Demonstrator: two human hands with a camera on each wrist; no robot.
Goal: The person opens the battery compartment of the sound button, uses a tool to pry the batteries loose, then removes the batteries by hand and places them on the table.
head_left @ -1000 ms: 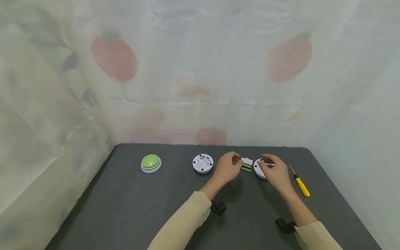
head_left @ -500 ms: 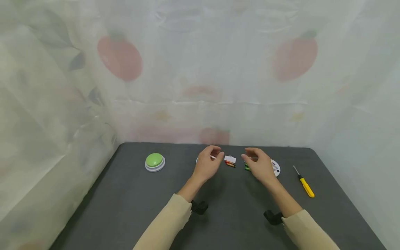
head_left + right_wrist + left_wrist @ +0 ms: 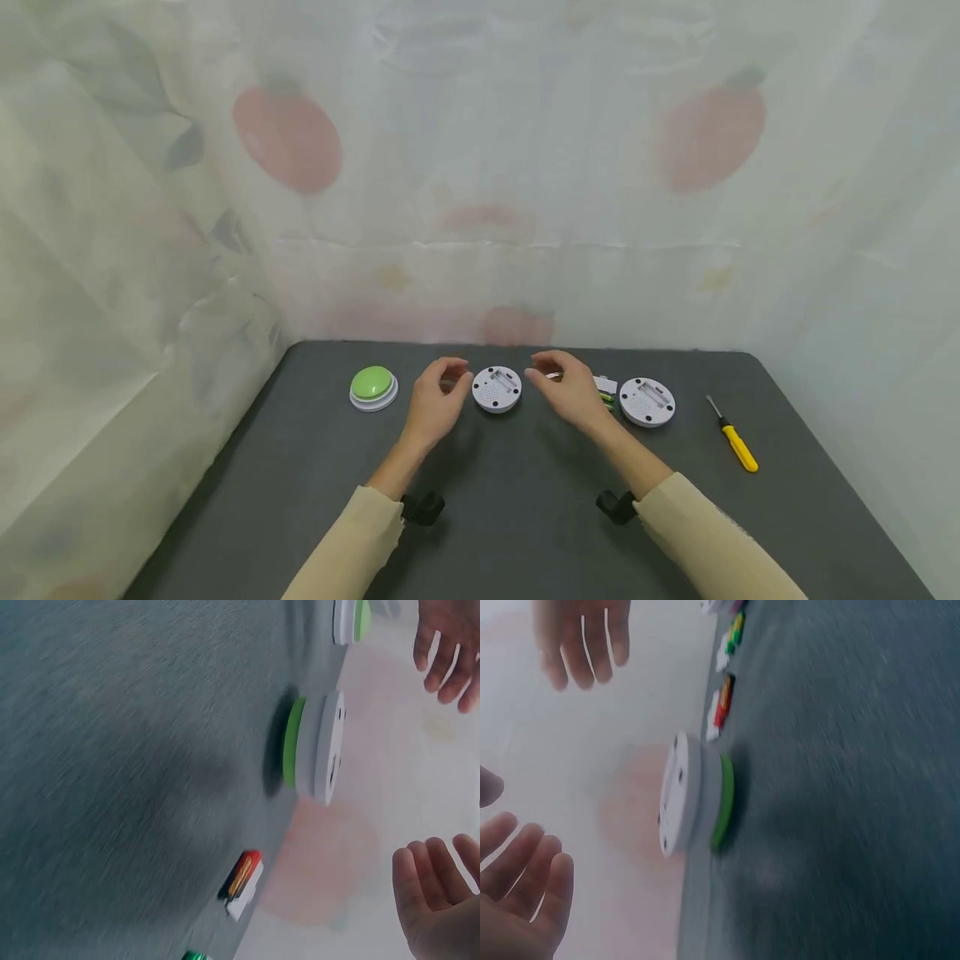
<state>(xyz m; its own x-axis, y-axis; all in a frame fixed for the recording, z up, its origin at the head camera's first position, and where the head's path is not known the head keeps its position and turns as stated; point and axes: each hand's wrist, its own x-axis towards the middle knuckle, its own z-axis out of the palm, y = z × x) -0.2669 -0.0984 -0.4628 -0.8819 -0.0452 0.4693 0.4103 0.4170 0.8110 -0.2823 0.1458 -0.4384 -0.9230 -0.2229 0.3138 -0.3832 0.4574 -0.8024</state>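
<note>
An upturned round button (image 3: 497,389), its white underside and bare battery slot facing up, sits between my hands. My left hand (image 3: 435,406) hovers to its left, fingers loosely curved round nothing. On its other side my right hand (image 3: 573,396) is held the same way, also with nothing in it. Both wrist views show the button's green dome (image 3: 726,802) underneath. Red batteries (image 3: 244,874) and a white battery cover (image 3: 241,900) lie beyond it, mostly hidden behind my right hand in the head view. Green batteries (image 3: 606,402) lie close to that hand.
A second upturned button (image 3: 647,402) lies at the right, near another white cover (image 3: 604,384). Farther right is a yellow-handled screwdriver (image 3: 738,446). An upright green button (image 3: 372,385) stands at the left of the dark table (image 3: 517,517). Fabric curtain (image 3: 480,167) encloses the back and sides.
Both hands have moved left, from around the green batteries and right button to either side of the middle button. The right button has come into full view.
</note>
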